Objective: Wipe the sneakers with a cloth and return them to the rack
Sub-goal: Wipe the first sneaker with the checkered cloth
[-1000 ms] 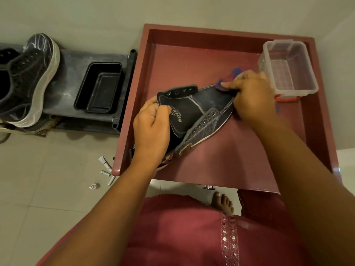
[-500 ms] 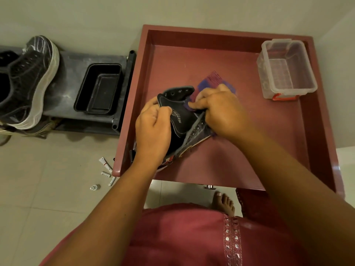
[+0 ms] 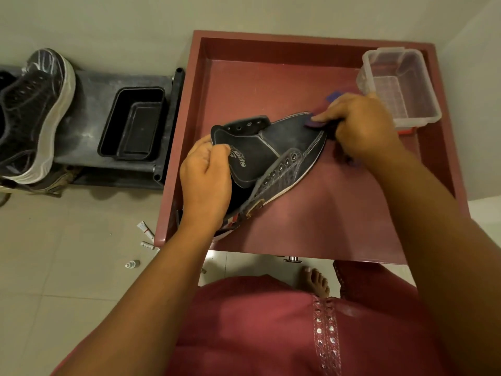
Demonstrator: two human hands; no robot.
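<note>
Now: high-top sneaker lies mid-tabletop. Left hand grip pinches tongue; keep it taut. Right hand grip pinches cloth at toe, 2 o'clock; press evenly toward laces.

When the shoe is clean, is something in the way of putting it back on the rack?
Partly: a black tub sits on the rack beside the other sneaker. The sneaker must also clear the red tray's wall.
</note>
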